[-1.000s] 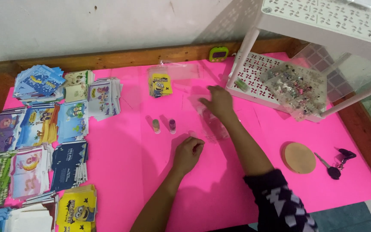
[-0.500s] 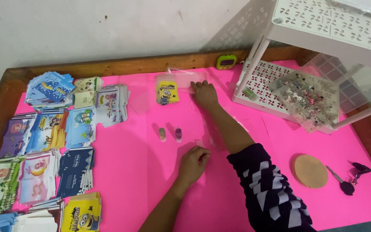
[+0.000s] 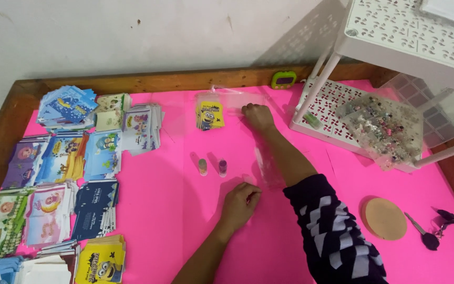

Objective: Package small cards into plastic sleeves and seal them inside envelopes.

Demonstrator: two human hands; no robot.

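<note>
1. Right hand (image 3: 257,115) reaches to the far side of the pink table cover (image 3: 185,226), fingers curled down on the edge of a clear plastic bag (image 3: 237,102). It looks like a pinch on the film, but whether the grip has fully closed I cannot tell.
2. That bag lies flat near the far wooden rim (image 3: 148,81); a yellow cartoon card pack (image 3: 209,115) sits at its left end, seemingly inside the film.
3. Left hand (image 3: 240,202) is near side, centre, loosely curled, fingertips pressing the cover. No object visible in it; reads as a brace while the other arm stretches.
4. Two small vials (image 3: 212,167) stand upright between the hands, apart from both.
5. A second strip of clear film (image 3: 266,165) lies just beside the right forearm.
6. Sorted card stacks (image 3: 80,158) fill the left side in rows, within reach.
7. Right side: white perforated shelf rack (image 3: 411,47), bag of small beads (image 3: 382,126) on its lower tier, cork coaster (image 3: 383,218), keys (image 3: 434,231).
</note>
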